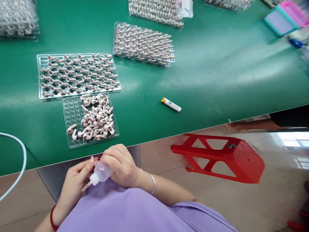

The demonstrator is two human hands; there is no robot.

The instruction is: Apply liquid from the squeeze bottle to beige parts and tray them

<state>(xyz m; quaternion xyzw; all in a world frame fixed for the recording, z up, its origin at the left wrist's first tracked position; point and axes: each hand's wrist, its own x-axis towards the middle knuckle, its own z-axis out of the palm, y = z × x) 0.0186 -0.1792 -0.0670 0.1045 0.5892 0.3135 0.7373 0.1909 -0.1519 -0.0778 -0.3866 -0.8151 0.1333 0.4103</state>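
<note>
In my right hand [122, 166], closed fingers wrap round a small translucent squeeze bottle [104, 172] with a white cap and a thin nozzle pointing down to the left. My left hand [78, 175] pinches a small white earbud shell [92, 158], mostly hidden by the fingers, close beside the bottle. Both hands are just below the table's front edge. Beyond them, a clear plastic tray [72, 112] bears a loose heap of white earbud shells [98, 119]. Behind it lies a larger clear tray [78, 96] with rows of shells, open sides up.
More filled trays [145, 45] stand farther back on the green table [207, 71], with a stack [18, 19] at the far left. A white tube with a yellow end [171, 104] lies mid-table. A red stool [222, 158] stands on the floor at right. A pale cable [23, 154] loops at left.
</note>
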